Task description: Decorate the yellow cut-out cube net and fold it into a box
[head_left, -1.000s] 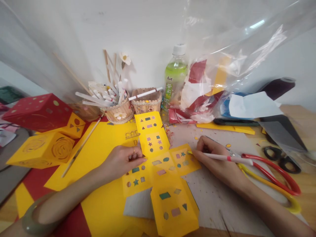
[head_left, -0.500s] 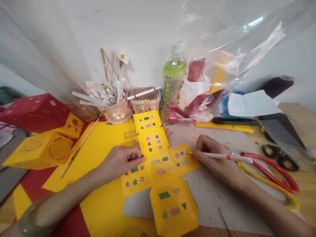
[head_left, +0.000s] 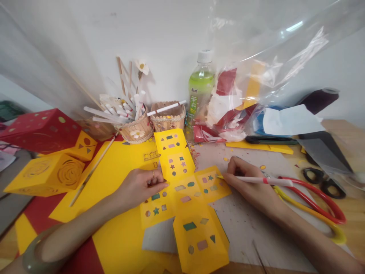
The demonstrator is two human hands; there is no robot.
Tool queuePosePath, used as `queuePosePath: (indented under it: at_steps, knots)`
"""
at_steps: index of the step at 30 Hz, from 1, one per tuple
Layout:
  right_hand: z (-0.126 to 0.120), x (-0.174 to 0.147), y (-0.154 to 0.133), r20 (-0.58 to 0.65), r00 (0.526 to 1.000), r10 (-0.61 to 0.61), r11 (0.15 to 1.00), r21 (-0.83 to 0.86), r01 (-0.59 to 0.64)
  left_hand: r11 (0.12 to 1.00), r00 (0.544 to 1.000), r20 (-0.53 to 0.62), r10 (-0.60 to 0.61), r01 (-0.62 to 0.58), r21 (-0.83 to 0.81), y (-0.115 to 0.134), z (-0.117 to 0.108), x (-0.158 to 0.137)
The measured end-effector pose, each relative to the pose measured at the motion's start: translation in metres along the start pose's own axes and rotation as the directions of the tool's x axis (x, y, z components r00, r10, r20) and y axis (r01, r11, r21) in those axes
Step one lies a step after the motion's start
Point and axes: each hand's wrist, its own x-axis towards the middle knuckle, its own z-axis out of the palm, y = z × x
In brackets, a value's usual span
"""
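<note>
A yellow paper cut-out (head_left: pixel 186 198), a cross-shaped box net with small star, diamond and other shaped holes, lies flat before me. My left hand (head_left: pixel 144 184) rests on its left flap, thumb and forefinger pressed together at the paper near the centre panel. On the opposite side my right hand (head_left: pixel 246 182) is closed round a slim white pen (head_left: pixel 275 182) with a red band. The pen's yellowish tip meets the right flap beside a star-shaped hole. Under the net are a large yellow sheet (head_left: pixel 119 228) and a grey board (head_left: pixel 245 224).
Red-handled scissors (head_left: pixel 316 201) and black-handled scissors (head_left: pixel 323 182) lie at right. A green drink bottle (head_left: pixel 199 87) stands behind, beside a basket of pens (head_left: pixel 135 127) and a clear bag of scraps (head_left: pixel 225 106). Folded boxes (head_left: pixel 45 171) and a thin stick (head_left: pixel 92 171) are left.
My right hand and the pen have shifted very slightly; the tip stays at the right flap. My left hand and the net have hardly moved.
</note>
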Motion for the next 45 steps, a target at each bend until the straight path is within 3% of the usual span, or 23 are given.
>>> queuePosePath:
  at_steps: [18, 27, 45]
  knots:
    - [0.0019, 0.0008, 0.0026, -0.026, 1.0, 0.011, 0.999, -0.033, -0.011, 0.998, 0.998, 0.021, -0.055, 0.056, -0.008, 0.0002, -0.0003, -0.0004]
    - [0.0015, 0.0006, 0.0046, -0.05, 0.999, 0.023, 0.999, 0.045, -0.021, 0.997, 0.997, 0.018, -0.072, 0.072, 0.0, 0.0038, -0.0014, 0.0002]
    - [0.0003, -0.0007, 0.004, -0.004, 1.0, -0.018, 1.0, 0.013, 0.018, 0.998, 0.997, 0.017, -0.069, 0.069, -0.005, 0.0032, -0.0013, -0.0005]
